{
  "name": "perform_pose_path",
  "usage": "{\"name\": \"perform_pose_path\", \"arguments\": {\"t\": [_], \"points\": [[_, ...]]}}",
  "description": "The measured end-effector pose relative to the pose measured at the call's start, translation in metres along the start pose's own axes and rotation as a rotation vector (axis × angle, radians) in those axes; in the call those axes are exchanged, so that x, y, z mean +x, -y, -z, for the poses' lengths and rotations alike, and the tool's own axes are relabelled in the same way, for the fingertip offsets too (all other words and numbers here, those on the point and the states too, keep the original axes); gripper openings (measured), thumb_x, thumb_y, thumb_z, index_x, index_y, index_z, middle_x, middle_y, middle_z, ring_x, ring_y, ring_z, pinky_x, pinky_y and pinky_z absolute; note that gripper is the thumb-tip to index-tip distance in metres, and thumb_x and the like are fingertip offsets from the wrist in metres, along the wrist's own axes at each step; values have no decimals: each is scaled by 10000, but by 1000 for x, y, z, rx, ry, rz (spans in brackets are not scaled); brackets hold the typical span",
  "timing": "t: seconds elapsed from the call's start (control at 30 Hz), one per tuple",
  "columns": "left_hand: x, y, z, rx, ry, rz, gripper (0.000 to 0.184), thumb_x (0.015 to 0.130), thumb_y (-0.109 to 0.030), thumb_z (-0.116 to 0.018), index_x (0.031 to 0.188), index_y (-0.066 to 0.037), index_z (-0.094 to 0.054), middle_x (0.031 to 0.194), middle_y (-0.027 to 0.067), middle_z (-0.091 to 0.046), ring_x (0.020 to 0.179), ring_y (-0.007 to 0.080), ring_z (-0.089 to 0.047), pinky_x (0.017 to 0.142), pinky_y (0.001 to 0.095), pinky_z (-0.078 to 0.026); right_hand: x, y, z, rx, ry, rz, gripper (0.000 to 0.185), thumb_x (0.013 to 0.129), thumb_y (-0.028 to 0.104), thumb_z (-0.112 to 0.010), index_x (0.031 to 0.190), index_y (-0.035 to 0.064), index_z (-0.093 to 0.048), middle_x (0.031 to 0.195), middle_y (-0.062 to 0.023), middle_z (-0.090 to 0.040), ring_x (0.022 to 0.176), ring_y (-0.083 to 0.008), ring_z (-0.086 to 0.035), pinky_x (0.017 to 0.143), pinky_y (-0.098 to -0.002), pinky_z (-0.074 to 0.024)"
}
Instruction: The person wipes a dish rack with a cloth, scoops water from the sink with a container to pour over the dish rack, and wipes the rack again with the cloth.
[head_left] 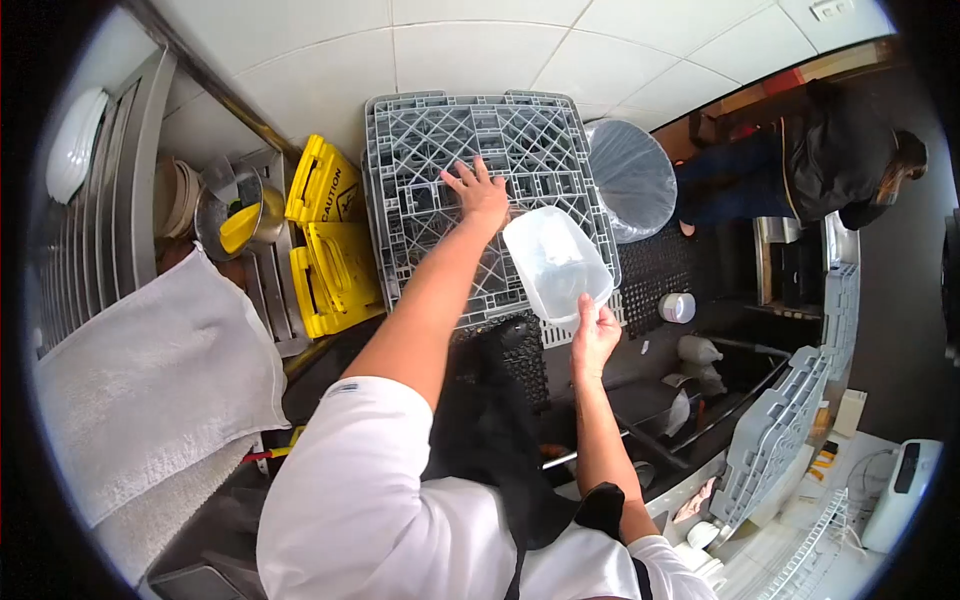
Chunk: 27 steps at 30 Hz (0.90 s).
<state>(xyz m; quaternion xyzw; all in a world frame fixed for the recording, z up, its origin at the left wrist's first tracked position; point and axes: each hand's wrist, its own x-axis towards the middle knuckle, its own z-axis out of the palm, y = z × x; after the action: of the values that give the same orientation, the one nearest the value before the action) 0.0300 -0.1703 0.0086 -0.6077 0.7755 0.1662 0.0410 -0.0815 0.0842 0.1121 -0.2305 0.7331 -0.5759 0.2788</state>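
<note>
My left hand (480, 195) rests with fingers spread on the lattice top of a grey plastic dish rack (430, 240); racks seem stacked beneath it. Gripped at its near rim by my right hand (595, 342) is a translucent plastic container (560, 262). It is tilted, its inside facing me, over the right front part of the rack. My right thumb lies on the rim, while the other fingers are mostly hidden underneath.
A yellow caution sign (335, 275) stands left of the rack, near a shelf with a steel bowl (240, 205) and a white towel (170, 370). To the right are a bin with a clear liner (630, 180), a white tub (677, 307) and another person (840, 150).
</note>
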Motion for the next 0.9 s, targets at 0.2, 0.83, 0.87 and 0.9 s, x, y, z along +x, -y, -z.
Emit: {"name": "perform_pose_path", "arguments": {"t": [0.2, 0.83, 0.87, 0.9], "points": [[6, 9, 14, -77, 181, -50, 537, 895, -421, -690, 1350, -144, -620, 1661, 278, -67, 1448, 557, -222, 1097, 820, 7, -18, 5, -11, -34, 3, 45, 276, 948, 243, -754, 905, -28, -727, 831, 0, -710, 761, -62, -571, 689, -261, -470], [0, 8, 23, 17, 232, -92, 730, 914, -561, -664, 1488, -143, -494, 1662, 302, -24, 1497, 537, -147, 1163, 734, -48, -27, -13, 3, 55, -50, -37, 242, 981, 191, -715, 1011, -49, -730, 915, -10, -723, 815, -59, -596, 757, -239, -485], [-4, 2, 28, 30, 228, -62, 731, 914, -563, -666, 1484, -138, -496, 1662, 301, -34, 1498, 532, -151, 1163, 735, -53, -25, -14, 3, 66, -53, -36, 243, 980, 192, -716, 1008, -49, -730, 910, -8, -721, 813, -59, -594, 756, -238, -484], [-6, 1, 29, 47, 208, -57, 730, 912, -576, -661, 1482, -149, -501, 1660, 303, -45, 1495, 530, -164, 1160, 740, -59, -26, -15, 4, 72, -58, -38, 244, 980, 193, -717, 1006, -50, -730, 905, -5, -720, 810, -59, -592, 755, -238, -483]]}}
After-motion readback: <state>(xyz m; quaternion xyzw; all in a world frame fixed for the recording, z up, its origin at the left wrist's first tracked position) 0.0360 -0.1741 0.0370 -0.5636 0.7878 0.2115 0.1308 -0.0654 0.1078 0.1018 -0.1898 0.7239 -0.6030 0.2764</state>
